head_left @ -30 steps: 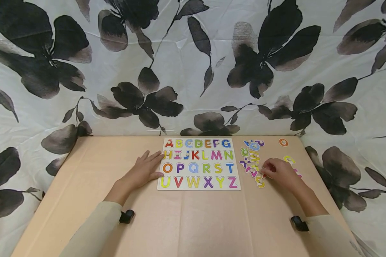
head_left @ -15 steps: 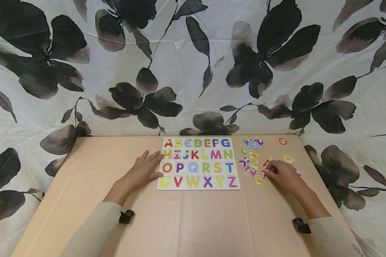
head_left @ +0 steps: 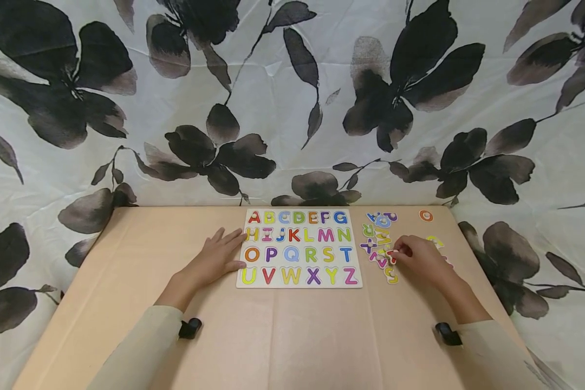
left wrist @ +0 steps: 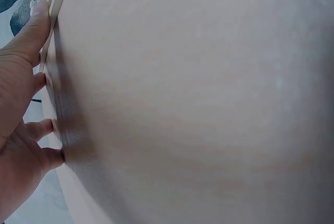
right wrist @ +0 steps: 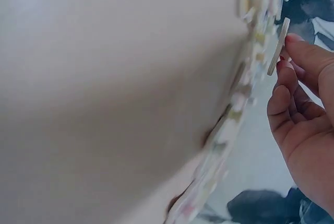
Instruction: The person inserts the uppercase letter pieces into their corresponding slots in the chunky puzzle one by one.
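Note:
The white alphabet board (head_left: 357, 261) with rows of coloured letters lies flat on the table in the head view. On its left edge rests my left hand (head_left: 216, 254), fingers spread and thumb at the lower left corner; the left wrist view has the thumb (left wrist: 34, 33) on the board's rim. My right hand (head_left: 421, 260) pinches a red letter piece (head_left: 392, 258) between thumb and fingers, over the right part of a pile of loose letters (head_left: 383, 238). In the right wrist view this letter piece (right wrist: 279, 46) appears edge-on, raised off the table; which letter cannot be told.
An orange letter O (head_left: 426, 215) lies alone at the back right of the table (head_left: 317, 336). A yellow-green letter (head_left: 435, 241) and a pink one (head_left: 449, 261) are partly behind my right hand. Floral cloth (head_left: 292, 108) hangs behind the table.
My right hand first draws slightly right with the red letter piece, then shifts left and a little away over the pile. The left hand stays on the board.

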{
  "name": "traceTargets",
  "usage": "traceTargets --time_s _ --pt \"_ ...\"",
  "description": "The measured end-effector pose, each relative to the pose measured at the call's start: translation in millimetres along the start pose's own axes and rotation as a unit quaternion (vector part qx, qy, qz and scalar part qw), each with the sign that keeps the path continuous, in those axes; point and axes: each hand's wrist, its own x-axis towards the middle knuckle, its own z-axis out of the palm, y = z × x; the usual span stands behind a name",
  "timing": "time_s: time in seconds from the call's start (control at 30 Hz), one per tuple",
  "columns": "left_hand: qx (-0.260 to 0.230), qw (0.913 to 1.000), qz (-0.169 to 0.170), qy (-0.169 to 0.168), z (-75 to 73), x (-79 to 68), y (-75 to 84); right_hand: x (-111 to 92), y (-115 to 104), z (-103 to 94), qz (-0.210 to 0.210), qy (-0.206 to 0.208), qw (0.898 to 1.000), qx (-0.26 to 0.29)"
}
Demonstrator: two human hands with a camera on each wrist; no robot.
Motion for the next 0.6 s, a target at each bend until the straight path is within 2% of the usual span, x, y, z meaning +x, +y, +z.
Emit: traceTargets --time_s 0.23,0.47,0.6 --pt "-0.005 1.0000 0.000 0.000 -1.1 -1.0 1.1 29.3 -35.7 6.6 -0.005 -0.026 0.999 0.021" --pt "-0.001 1.0000 0.003 0.000 -2.1 -1.4 2.2 57.5 -72.5 17.6 -0.039 -0.029 0.998 0.046" --pt "-0.001 1.0000 0.004 0.002 -1.8 -1.2 2.4 73.4 -91.2 23.5 -0.066 -0.024 0.997 0.042"
